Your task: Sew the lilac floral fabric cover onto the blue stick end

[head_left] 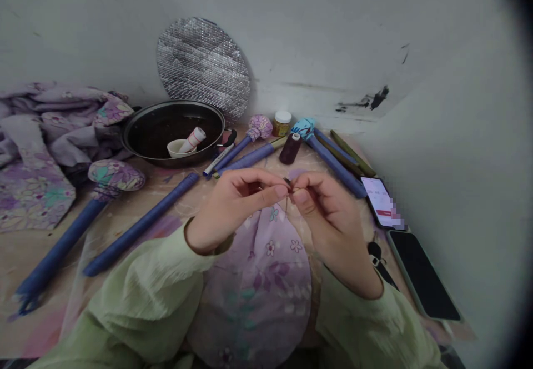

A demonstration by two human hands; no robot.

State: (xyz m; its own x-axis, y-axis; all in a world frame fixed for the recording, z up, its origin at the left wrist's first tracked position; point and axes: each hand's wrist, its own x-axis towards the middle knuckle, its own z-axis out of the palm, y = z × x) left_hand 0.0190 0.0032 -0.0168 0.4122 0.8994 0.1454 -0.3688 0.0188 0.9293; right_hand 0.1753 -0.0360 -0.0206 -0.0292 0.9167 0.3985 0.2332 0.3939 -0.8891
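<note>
My left hand (233, 205) and my right hand (325, 213) meet fingertip to fingertip above a round piece of lilac flowered cloth (260, 280) that lies in front of me. Between the pinched fingers sits a thin needle (287, 182), and a fine thread (286, 205) hangs down from it toward the cloth. Which hand holds the needle and which the thread is too small to tell. A dark spool of thread (290, 148) stands just beyond the hands.
A black pan (172, 133) with a small white bowl stands at the back, a silver quilted disc (202, 66) behind it. Blue wrapped sticks (139, 227) with cloth heads lie across the table. Crumpled flowered fabric (50, 135) is left; two phones (422, 274) are right.
</note>
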